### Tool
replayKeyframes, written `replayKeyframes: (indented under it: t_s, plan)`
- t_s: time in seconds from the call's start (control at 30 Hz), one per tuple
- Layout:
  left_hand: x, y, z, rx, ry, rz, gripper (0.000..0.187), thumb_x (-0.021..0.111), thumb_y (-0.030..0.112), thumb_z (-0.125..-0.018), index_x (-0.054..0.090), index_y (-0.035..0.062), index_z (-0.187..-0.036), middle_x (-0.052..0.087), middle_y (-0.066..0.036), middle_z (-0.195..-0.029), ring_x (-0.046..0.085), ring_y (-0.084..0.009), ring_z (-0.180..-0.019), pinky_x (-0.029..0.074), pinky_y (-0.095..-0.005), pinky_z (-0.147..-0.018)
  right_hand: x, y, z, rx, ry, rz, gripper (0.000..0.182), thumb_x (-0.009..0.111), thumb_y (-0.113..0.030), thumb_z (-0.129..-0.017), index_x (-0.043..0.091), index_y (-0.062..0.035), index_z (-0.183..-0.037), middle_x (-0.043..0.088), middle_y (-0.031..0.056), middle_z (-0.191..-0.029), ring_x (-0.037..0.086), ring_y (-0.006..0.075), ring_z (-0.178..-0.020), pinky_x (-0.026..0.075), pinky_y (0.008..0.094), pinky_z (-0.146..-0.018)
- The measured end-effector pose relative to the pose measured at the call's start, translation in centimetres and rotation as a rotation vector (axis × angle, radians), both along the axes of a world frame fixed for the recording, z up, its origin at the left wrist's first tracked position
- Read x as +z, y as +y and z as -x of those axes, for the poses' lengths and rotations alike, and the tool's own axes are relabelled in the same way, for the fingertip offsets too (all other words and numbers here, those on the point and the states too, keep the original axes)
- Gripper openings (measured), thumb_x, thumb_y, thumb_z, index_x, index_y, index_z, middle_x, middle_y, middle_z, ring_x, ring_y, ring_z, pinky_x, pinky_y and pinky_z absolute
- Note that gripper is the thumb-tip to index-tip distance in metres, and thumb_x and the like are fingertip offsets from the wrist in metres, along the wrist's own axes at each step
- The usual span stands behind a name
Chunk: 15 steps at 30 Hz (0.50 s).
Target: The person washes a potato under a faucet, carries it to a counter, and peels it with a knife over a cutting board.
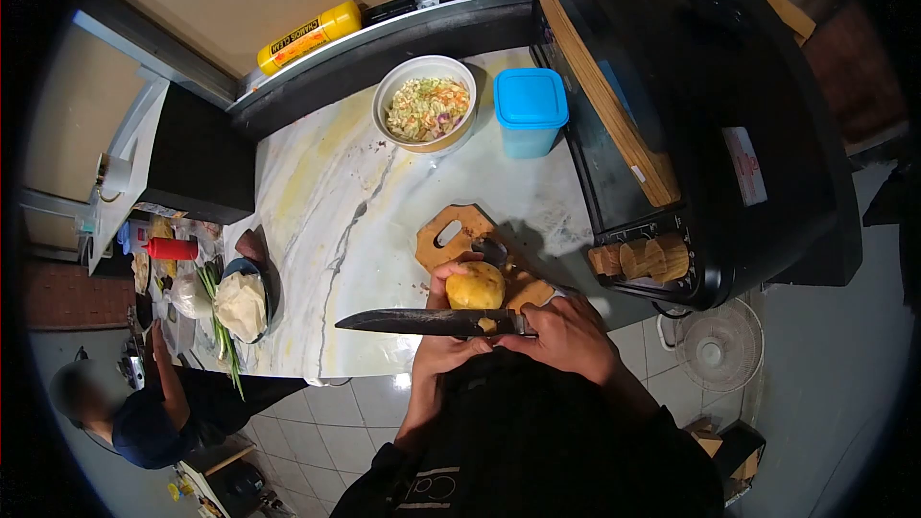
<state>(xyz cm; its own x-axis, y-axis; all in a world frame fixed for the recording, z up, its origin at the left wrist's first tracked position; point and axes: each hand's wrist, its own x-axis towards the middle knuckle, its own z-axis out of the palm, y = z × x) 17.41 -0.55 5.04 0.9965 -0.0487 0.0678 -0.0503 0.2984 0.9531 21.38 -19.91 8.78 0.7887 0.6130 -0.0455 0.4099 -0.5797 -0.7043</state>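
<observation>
In my left hand (438,350) I hold a yellow potato (477,286) with brown patches of skin, my fingers wrapped round its side. My right hand (574,338) is closed on the handle of a large kitchen knife (413,321). Its dark blade lies level in front of the potato, pointing left, with a small yellowish scrap stuck near the handle. Beneath the potato, a wooden cutting board (443,251) lies on the marble counter, partly covered by my hands. Dark scraps (489,247) rest on the board, blurred in shadow.
A white bowl (381,120) of shredded vegetables and a blue-lidded container (531,101) stand at the back. To the right is a black oven (710,115) with a wooden handle. Spring onions (223,331) lie at left, near another person (158,427).
</observation>
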Motion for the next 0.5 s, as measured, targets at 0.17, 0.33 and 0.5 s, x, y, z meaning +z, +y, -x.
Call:
replayKeyframes:
  t_s: [0.17, 0.33, 0.5]
  plan:
    - [-0.16, 0.15, -0.16, -0.008, -0.027, -0.012, 0.098, 0.089, 0.047, -0.062, 0.032, 0.0100, -0.133, 0.035, -0.013, -0.139, 0.047, -0.0234, -0.121, 0.041, -0.0360, -0.099, 0.41, 0.15, -0.18, 0.017, 0.032, -0.025, 0.045, 0.075, -0.042, -0.078, 0.057, -0.0022, -0.071, 0.060, 0.0151, -0.061, 0.063, 0.0375, -0.063, 0.048, 0.0455, -0.059]
    - [-0.08, 0.12, -0.08, -0.013, -0.019, -0.009, 0.099, 0.088, 0.050, -0.063, 0.032, 0.0096, -0.133, 0.034, -0.014, -0.139, 0.047, -0.0239, -0.121, 0.042, -0.0361, -0.098, 0.13, 0.35, -0.19, 0.043, 0.084, -0.024, 0.044, 0.073, -0.042, -0.081, 0.057, -0.0019, -0.076, 0.061, 0.0156, -0.067, 0.063, 0.0384, -0.070, 0.048, 0.0467, -0.062]
    - [0.36, 0.14, -0.19, -0.021, -0.018, -0.013, 0.098, 0.086, 0.053, -0.064, 0.032, 0.0093, -0.133, 0.034, -0.014, -0.138, 0.047, -0.0244, -0.122, 0.043, -0.0356, -0.097, 0.14, 0.51, -0.24, 0.071, 0.077, 0.020, 0.044, 0.071, -0.043, -0.082, 0.057, -0.0013, -0.080, 0.062, 0.0164, -0.072, 0.063, 0.0398, -0.076, 0.049, 0.0477, -0.066]
